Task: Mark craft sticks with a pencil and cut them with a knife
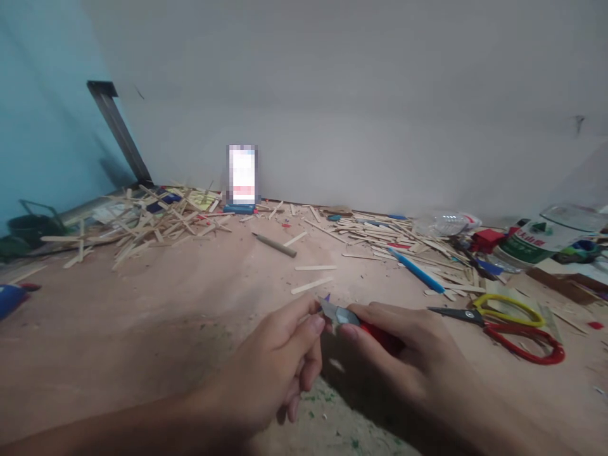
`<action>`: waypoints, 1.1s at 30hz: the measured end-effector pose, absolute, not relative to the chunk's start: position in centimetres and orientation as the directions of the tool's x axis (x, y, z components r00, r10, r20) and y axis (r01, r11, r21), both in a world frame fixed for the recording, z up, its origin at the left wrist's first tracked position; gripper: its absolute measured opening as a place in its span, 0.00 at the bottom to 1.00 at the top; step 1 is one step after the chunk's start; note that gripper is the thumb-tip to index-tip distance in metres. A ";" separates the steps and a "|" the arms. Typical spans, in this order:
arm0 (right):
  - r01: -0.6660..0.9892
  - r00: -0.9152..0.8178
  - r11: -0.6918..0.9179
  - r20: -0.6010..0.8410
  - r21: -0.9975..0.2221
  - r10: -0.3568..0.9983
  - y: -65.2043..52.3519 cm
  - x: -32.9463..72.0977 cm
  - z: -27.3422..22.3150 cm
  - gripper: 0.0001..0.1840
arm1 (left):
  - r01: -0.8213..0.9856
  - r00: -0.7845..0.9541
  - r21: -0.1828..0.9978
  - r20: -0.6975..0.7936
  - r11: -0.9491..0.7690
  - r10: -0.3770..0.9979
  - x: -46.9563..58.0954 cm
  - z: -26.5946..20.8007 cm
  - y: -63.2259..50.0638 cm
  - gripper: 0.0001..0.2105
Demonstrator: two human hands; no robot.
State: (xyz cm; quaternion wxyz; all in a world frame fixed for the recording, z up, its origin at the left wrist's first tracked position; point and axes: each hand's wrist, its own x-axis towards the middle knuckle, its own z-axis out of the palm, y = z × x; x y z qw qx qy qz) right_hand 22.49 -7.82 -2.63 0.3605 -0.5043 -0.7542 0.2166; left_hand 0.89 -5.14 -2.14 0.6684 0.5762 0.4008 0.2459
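Observation:
My right hand point(403, 342) is closed round a utility knife point(349, 315) with a red handle and a short metal blade. The blade points left and reaches the fingertips of my left hand point(289, 354). That hand is closed in a pinch, thumb against the forefinger. A tiny purple piece point(327, 297) peeks out at those fingertips, just behind the blade; most of it is hidden. Beyond the hands lie two loose wooden craft sticks, the nearer stick point(312, 285) and the farther stick point(315, 268). Scissors point(479, 315) with one yellow and one red handle loop rest right of my right hand.
Piled craft sticks point(156, 225) spread at the back left, more sticks point(375, 231) at the back right. A brown pen-like tool point(274, 244) and a blue pen point(418, 271) lie between. A lit phone point(243, 174) stands against the wall. A plastic bottle point(536, 240) lies far right.

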 end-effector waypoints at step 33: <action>0.574 -0.245 0.384 0.295 -0.724 0.923 -7.8 22.5 -2.8 0.24 | 0.140 0.591 0.968 -0.250 0.208 0.767 0.8 -2.4 -4.8 0.13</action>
